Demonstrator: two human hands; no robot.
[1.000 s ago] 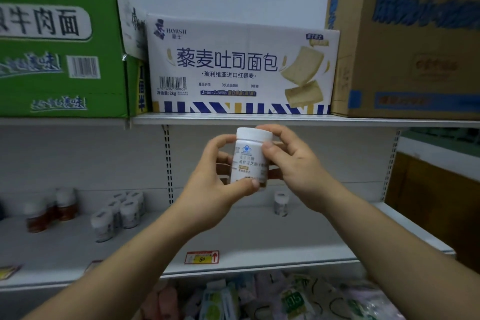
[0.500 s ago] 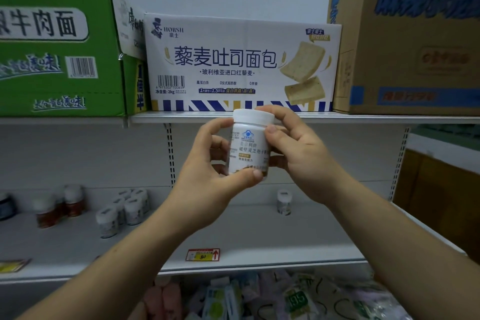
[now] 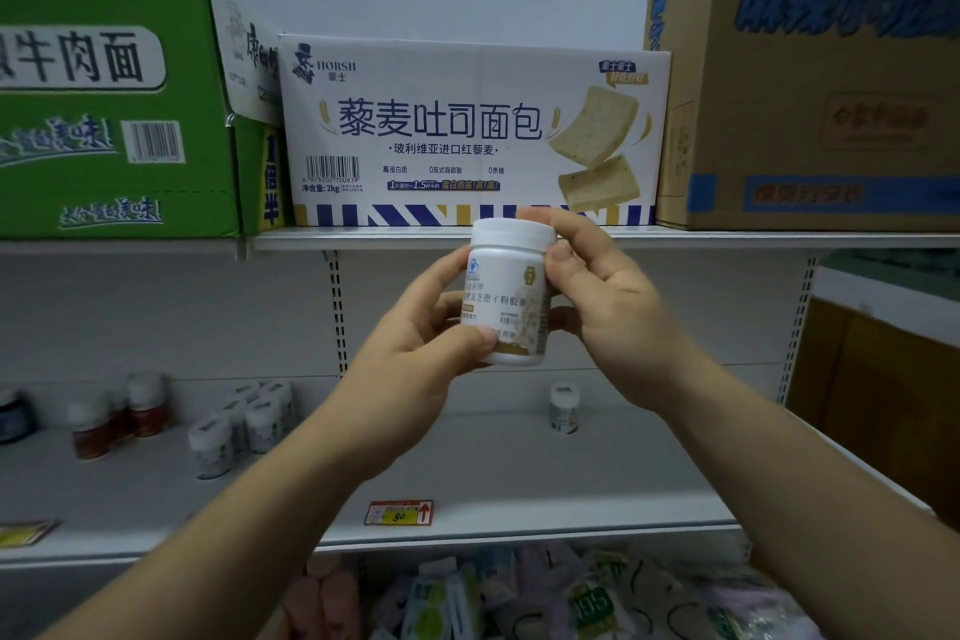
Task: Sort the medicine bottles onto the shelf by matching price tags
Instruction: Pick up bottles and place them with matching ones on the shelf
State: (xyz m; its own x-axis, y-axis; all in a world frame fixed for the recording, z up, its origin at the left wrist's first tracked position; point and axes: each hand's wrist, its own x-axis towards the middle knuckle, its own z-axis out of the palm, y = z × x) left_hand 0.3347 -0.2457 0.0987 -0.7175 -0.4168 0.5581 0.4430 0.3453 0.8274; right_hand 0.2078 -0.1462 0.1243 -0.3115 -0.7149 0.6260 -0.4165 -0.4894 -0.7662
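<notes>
1. You held the bottle [image 3: 511,296] upright before the shelf [image 3: 519,483]: left hand [image 3: 415,353] pinched its base, right hand [image 3: 608,307] gripped near the cap.
2. Best practice was reading the label before choosing a price tag [image 3: 399,513].

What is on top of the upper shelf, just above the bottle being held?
Three cartons side by side: a green carton, a white bread carton, a brown carton. Anything behind them is covered, and their contents cannot be seen.
</notes>
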